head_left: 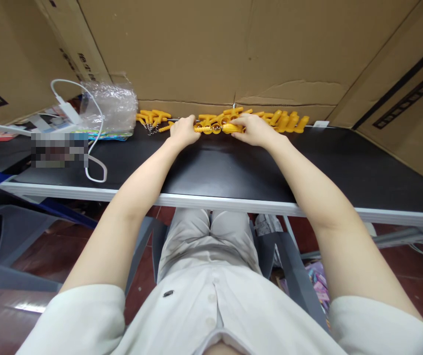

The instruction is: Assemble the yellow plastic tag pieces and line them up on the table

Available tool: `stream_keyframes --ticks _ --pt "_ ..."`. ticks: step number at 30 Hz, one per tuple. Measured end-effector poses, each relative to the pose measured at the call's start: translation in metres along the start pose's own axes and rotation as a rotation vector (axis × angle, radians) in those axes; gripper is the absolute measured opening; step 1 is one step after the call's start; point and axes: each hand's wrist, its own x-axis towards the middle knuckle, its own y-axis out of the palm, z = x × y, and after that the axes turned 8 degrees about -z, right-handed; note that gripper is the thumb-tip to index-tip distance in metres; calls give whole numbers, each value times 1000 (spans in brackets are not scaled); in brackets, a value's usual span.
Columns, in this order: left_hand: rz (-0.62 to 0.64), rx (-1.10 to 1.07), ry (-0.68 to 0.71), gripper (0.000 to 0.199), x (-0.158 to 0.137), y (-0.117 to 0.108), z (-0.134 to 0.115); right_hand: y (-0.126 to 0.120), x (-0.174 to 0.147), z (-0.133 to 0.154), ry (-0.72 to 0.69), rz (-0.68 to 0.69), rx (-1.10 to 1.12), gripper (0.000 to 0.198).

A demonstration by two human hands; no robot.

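A row of yellow corkscrews (159,116) lies along the back of the black table, several with T-shaped handles and bare metal spirals at the left end. My left hand (185,132) is curled down over the row, its fingers closed around yellow corkscrew parts that stick out on both sides. Between my hands, round yellow ends (216,128) and more T-handles show. My right hand (256,130) pinches a yellow corkscrew piece (230,128) between thumb and fingers. Beyond it stand several upright yellow pieces (292,122). My palms hide parts of the row.
Cardboard walls (211,54) enclose the back and sides. At left, clear plastic bags (110,106) lie near a white cable (96,98) and a blurred-out patch. A small white piece (320,124) sits at back right. The table's metal edge (226,202) runs above my lap.
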Motion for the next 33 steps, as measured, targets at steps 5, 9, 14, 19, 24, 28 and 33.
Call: stream_keyframes --ticks 5,9,14,19,24,28,33 --pt "-28 -127 135 59 0 1 -4 10 -1 0 -36 -29 34 50" --pt "-45 -127 189 54 -3 0 -8 12 0 -3 -41 -44 69 54" --pt "-55 -77 158 52 -4 -1 -7 11 2 -7 8 -53 127 62" --pt "-55 -37 136 53 -3 -1 -4 4 0 1 133 -39 225 71" --pt "-45 -39 145 52 -5 -4 -4 -9 -2 16 365 -6 426 58" --pt "-63 -80 142 49 -6 -5 -5 -11 -3 23 530 59 565 59" --pt "-82 -115 142 47 -2 0 -1 -5 0 24 573 75 530 75"
